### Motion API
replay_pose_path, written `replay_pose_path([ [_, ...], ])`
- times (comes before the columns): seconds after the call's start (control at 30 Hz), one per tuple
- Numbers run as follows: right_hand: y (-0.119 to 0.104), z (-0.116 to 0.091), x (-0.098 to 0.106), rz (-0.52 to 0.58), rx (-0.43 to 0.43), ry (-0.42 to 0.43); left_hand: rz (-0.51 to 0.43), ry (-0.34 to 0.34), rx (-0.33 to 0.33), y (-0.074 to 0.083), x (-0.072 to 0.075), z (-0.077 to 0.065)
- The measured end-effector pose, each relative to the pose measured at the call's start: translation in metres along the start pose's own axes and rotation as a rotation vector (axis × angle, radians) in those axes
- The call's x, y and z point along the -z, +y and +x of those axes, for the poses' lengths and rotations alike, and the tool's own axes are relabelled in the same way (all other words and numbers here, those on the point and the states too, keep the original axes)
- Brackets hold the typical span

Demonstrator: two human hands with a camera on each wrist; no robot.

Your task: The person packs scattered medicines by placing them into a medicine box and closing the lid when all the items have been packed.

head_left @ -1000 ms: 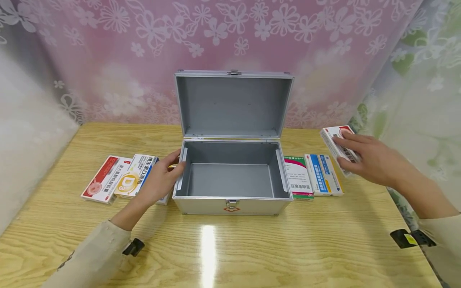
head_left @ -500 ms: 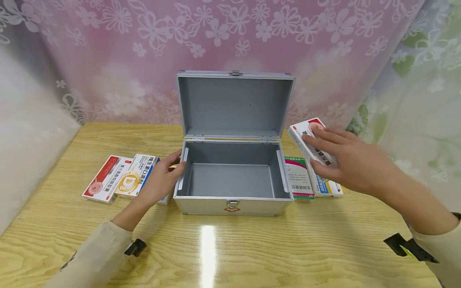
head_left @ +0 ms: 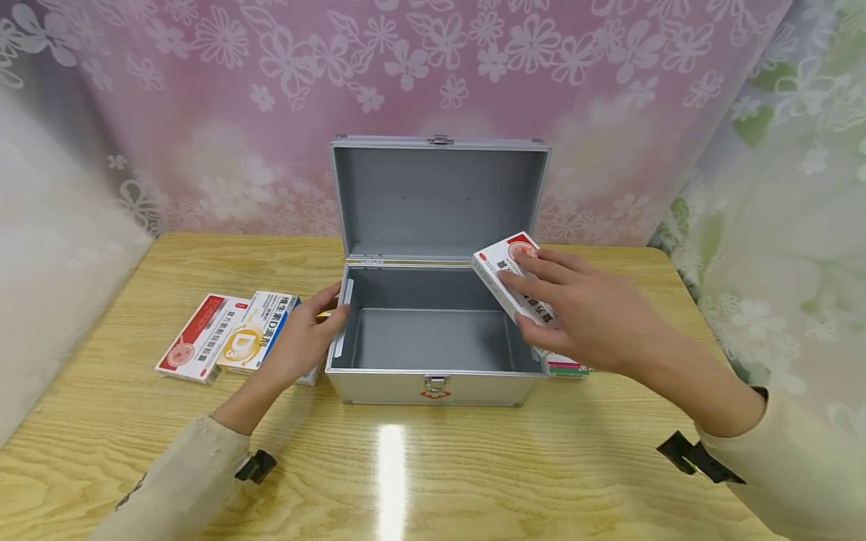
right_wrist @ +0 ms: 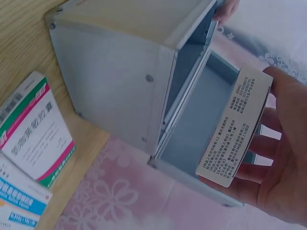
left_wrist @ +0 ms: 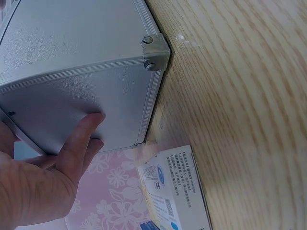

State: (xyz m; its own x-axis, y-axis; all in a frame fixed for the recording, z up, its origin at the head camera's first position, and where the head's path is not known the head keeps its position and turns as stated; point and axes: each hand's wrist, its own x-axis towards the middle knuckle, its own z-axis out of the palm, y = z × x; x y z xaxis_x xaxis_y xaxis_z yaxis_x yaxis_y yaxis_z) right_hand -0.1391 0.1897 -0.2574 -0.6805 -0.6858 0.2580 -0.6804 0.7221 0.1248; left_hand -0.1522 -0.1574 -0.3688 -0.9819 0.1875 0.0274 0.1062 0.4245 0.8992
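A silver metal first-aid case (head_left: 436, 389) stands on the table with its lid (head_left: 443, 199) raised. My left hand (head_left: 304, 334) grips the case's left wall, thumb at the rim and fingers against the outer side, as the left wrist view (left_wrist: 84, 139) shows. My right hand (head_left: 585, 312) pinches a white and red medicine box (head_left: 506, 263) above the right part of the case opening. In the right wrist view the printed narrow side of that medicine box (right_wrist: 235, 127) faces the camera, with the fingers behind it. The visible inside of the case is bare grey.
Left of the case lie a red and white medicine box (head_left: 203, 338) and a vitamin D box (head_left: 257, 330), overlapping. Right of it lie a green and pink box (right_wrist: 36, 127) and a blue and white box (right_wrist: 19, 191). Behind the wooden table (head_left: 284, 481) hangs a pink floral curtain (head_left: 271, 150).
My right hand has carried the medicine box leftward from beyond the right-hand boxes to over the case's right edge. The left hand stays on the case wall.
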Motion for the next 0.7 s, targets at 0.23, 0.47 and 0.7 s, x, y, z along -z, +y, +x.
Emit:
replay_pose_path([
  [0.23, -0.017, 0.013, -0.012, 0.037, -0.074, -0.072, -0.013, 0.009, 0.015, 0.001, -0.001, 0.0],
  [0.47, -0.028, 0.022, -0.024, 0.091, -0.109, -0.114, -0.017, 0.012, 0.024, 0.002, -0.002, 0.0],
  [0.7, -0.035, 0.028, -0.034, 0.093, -0.131, -0.129, -0.022, 0.01, 0.018, 0.0, -0.001, 0.0],
])
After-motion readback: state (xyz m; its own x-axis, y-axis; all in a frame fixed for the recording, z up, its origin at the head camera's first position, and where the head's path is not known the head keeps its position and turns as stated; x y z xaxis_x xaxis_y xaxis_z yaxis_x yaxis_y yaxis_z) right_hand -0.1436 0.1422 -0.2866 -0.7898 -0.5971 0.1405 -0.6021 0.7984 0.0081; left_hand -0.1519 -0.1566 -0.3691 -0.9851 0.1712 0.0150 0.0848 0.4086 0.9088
